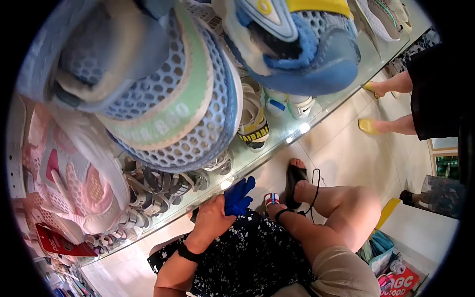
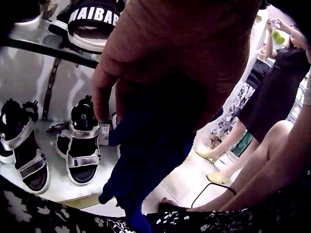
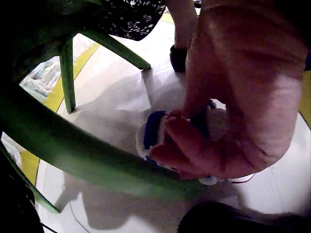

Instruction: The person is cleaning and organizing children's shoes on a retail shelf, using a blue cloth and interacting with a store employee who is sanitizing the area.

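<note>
My left hand [image 1: 213, 222], with a black band at the wrist, grips a bunched blue cloth or glove [image 1: 239, 196] beside the glass shelf's edge. In the left wrist view my left hand [image 2: 180, 53] is bent round the same blue cloth [image 2: 150, 145], whose loose ends hang down. The head view does not show my right hand; in the right wrist view this hand [image 3: 238, 107] has bent fingers in front of a blue and white thing [image 3: 154, 128], partly hidden. Whether they touch it is unclear.
Blue mesh shoes [image 1: 173, 99] and pink shoes [image 1: 81, 183] fill the near shelves. Strapped sandals [image 2: 82, 150] stand on a lower shelf. A green plastic stool [image 3: 92, 150] is near my right hand. Someone in yellow shoes [image 1: 367, 126] stands on the tiled floor.
</note>
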Motion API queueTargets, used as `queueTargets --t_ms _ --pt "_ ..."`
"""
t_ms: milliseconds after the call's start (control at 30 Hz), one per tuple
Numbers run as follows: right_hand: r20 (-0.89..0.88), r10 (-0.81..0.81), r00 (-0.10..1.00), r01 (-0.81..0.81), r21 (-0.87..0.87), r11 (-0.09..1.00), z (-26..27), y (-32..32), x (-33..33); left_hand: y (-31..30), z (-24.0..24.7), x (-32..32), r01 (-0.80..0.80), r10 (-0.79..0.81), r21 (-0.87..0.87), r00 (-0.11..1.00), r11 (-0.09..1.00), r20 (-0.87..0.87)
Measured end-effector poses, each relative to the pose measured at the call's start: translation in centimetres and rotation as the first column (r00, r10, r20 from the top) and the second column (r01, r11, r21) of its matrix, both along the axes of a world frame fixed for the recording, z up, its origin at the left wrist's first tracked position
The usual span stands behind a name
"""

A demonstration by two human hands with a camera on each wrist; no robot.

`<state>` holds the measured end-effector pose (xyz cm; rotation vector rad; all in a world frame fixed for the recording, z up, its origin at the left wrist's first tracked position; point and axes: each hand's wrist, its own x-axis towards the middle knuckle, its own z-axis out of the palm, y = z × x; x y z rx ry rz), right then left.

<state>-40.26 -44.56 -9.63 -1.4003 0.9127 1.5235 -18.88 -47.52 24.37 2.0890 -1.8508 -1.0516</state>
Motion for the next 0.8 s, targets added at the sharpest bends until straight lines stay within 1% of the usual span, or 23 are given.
queueTargets --t_ms 33,67,100,133,167,267,300,367,433,500,533,600,633,733,800 --pt "0.132 -0.064 0.989 0.088 -0.187 0.978 1.6 -0.1 -0.1 -0.1 0.0 0.0 -0.004 0.004 0.003 1.0 1.0 -0.007" --pt "0.269 -0.1 0.958 0.194 -0.353 0.915 3.1 0.3 -0.4 -0.1 -0.1 0.1 -0.001 0.001 -0.003 1.0 1.0 0.001" --pt "0.403 -0.108 0.909 0.313 -0.487 0.816 4.1 1.0 -0.9 0.1 -0.3 0.1 0.002 -0.002 -0.006 1.0 1.0 0.007" --pt "0.528 -0.087 0.844 0.435 -0.582 0.686 4.4 2.0 -1.4 0.2 -0.5 0.1 0.005 -0.005 -0.006 1.0 1.0 0.013" --pt "0.571 -0.029 0.821 0.428 -0.581 0.692 0.9 3.3 -1.6 0.3 -0.3 0.0 0.01 -0.01 0.003 1.0 1.0 0.023" --pt "0.568 0.048 0.821 0.338 -0.553 0.762 3.0 2.8 -1.3 0.1 0.0 -0.2 0.023 -0.024 0.028 0.999 0.999 0.039" --pt "0.532 0.058 0.845 0.305 -0.568 0.764 3.0 2.9 -1.2 0.0 0.0 -0.2 0.025 -0.026 0.042 0.999 0.999 0.038" --pt "0.503 0.001 0.865 0.311 -0.536 0.785 2.5 2.7 -1.1 -0.2 0.0 -0.3 0.029 -0.031 0.065 0.999 0.997 0.041" --pt "0.481 -0.041 0.876 0.318 -0.51 0.799 3.1 2.1 -0.7 -0.1 -0.1 -0.4 0.032 -0.036 0.08 0.998 0.996 0.045" --pt "0.464 -0.071 0.883 0.322 -0.489 0.811 4.3 0.7 -0.7 0.2 -0.3 -0.2 0.053 -0.053 0.018 0.998 0.998 0.028" --pt "0.482 -0.074 0.873 0.317 -0.448 0.836 5.3 -0.5 -1.0 0.3 -0.3 -0.3 0.06 -0.06 -0.016 0.998 0.998 0.019" --pt "0.517 -0.074 0.853 0.3 -0.369 0.879 7.1 -2.9 -1.3 0.2 0.4 -0.5 0.053 -0.053 -0.007 0.998 0.999 0.017" --pt "0.527 -0.173 0.832 0.339 -0.237 0.911 4.5 -3.6 -1.4 0.4 0.6 -0.5 0.047 -0.047 -0.005 0.999 0.999 0.014" --pt "0.589 -0.185 0.787 0.374 -0.216 0.902 6.9 -7.8 -1.1 0.8 0.5 -0.4 0.058 -0.061 -0.095 0.998 0.994 -0.031" --pt "0.712 0.046 0.701 0.281 -0.335 0.9 1.5 -10.9 -1.4 0.8 1.2 -0.4 0.075 -0.079 -0.096 0.996 0.993 -0.046"
